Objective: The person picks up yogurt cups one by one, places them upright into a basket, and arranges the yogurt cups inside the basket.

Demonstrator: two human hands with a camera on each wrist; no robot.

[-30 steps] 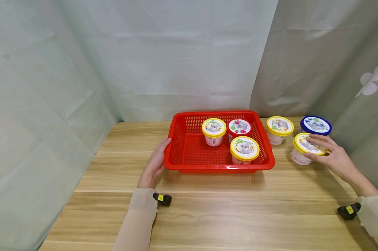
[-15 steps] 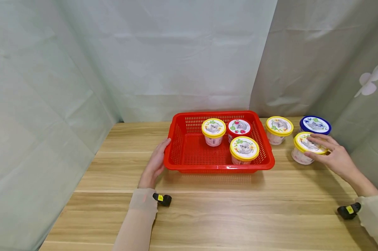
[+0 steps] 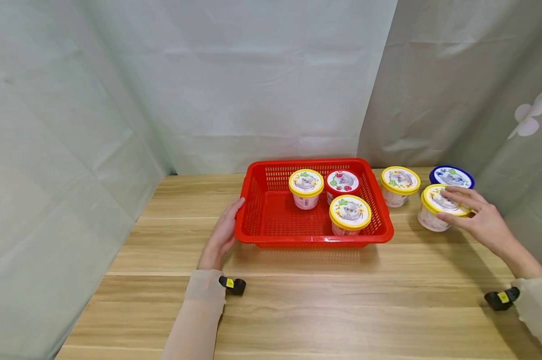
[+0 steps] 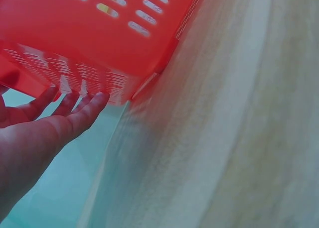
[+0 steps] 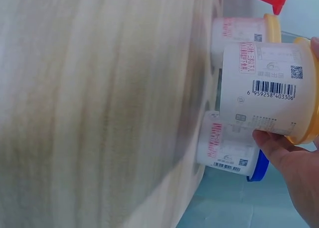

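On the wooden table sits a red plastic basket (image 3: 277, 240) with slotted walls. My left hand (image 3: 223, 227) lies at its left end, and in the left wrist view its fairly straight fingers (image 4: 89, 111) touch the wall under the rim. My right hand (image 3: 489, 227) grips a white cup with a yellow lid (image 5: 264, 88), thumb on one side and fingers across the lid. This cup stands a little higher than a blue-lidded cup (image 3: 452, 177) behind it and another yellow-lidded cup (image 3: 400, 182) beside the basket.
Inside the basket are two yellow-lidded cups (image 3: 306, 184) (image 3: 350, 214) and a red-lidded cup (image 3: 343, 182), all toward the middle and right. Pale curtains (image 3: 271, 100) close off the back and both sides of the table (image 3: 325, 310).
My right hand has raised the yellow-lidded cup slightly and shifted it a bit toward the back, covering more of the blue-lidded cup. The left hand and the basket have stayed put.
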